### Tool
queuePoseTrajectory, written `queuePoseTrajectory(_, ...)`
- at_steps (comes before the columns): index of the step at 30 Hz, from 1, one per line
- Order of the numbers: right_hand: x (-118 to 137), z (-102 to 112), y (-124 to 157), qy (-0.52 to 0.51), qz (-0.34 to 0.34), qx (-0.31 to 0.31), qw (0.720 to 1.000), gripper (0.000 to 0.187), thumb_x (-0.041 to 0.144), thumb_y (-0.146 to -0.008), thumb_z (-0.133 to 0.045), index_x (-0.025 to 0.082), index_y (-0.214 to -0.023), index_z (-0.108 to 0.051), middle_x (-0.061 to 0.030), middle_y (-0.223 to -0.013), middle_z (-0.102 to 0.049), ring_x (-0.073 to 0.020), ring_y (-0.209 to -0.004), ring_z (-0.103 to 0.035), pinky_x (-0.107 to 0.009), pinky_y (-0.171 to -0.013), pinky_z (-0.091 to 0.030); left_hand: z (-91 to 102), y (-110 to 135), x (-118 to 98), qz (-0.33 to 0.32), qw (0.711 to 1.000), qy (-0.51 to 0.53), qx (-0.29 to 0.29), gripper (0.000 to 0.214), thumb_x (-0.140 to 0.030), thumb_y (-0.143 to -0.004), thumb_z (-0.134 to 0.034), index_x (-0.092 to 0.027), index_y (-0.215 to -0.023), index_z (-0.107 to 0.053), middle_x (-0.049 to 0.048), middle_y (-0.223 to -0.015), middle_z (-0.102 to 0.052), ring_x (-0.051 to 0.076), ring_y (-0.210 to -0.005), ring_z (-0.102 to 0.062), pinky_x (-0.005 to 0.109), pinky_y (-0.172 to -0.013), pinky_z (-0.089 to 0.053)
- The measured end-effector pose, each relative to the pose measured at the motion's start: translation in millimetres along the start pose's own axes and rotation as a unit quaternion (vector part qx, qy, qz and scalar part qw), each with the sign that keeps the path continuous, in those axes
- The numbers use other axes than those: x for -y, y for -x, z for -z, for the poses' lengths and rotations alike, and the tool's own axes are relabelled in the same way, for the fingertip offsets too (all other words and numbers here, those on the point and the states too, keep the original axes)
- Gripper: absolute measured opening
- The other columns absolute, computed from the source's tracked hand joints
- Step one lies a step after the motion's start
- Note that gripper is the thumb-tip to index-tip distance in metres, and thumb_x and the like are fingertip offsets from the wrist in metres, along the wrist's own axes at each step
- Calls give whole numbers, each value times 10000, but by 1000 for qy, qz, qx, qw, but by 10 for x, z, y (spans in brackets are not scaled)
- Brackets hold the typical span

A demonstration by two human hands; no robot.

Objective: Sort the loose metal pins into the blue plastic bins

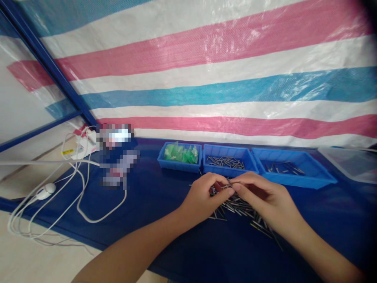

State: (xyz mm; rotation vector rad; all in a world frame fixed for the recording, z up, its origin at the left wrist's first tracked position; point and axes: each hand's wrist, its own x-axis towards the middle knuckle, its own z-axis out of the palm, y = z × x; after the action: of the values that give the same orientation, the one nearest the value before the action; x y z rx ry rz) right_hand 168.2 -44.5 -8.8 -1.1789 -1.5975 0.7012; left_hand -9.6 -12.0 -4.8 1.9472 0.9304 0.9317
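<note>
My left hand (203, 194) and my right hand (262, 196) meet above a loose pile of thin metal pins (241, 208) lying on the dark blue tabletop (165, 204). The fingertips of both hands pinch one thin metal pin (231, 185) between them, held roughly level. My left hand also seems to hold a small bunch of pins in its curled fingers. The pile spreads out under and to the right of my right hand.
Three blue trays stand behind the pile: one with green pieces (180, 154), one with metal pins (228, 161), one wider with a few pins (290, 168). A clear plastic tray (352, 161) sits at far right. White cables (73, 184) and a power strip (84, 146) lie at left.
</note>
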Motion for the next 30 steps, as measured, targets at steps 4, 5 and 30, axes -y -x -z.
queuePoseTrajectory(4, 3, 21, -9, 24, 12, 19, 999, 120, 339, -857, -603, 250, -899, -672, -28, -829, -649, -183, -836, -620, -304, -734, -484, 46, -4, -42, -16, 999, 2, -31, 176, -334, -852, -619, -165, -895, -634, 20, -847, -647, 125, -751, -578, 221, -687, -436)
queuePoseTrajectory(5, 2, 35, -15, 38, 21, 32, 999, 125, 337, -866, -590, 248, -904, -669, -29, -833, -649, -181, -831, -619, -309, -746, -481, 56, -6, -50, -20, 999, -3, -33, 180, -337, -858, -611, -163, -902, -633, 23, -852, -649, 128, -760, -581, 225, -693, -438)
queuePoseTrajectory(30, -486, 825, -216, 521, 49, -163, 836, 371, 456, -874, -455, 176, -840, -696, -114, -907, -705, -266, -885, -616, -380, -778, -422, -18, 100, 68, -146, 912, -358, 137, 185, -370, -924, -531, -249, -941, -671, 9, -1101, -623, 213, -1044, -474, 363, -795, -317)
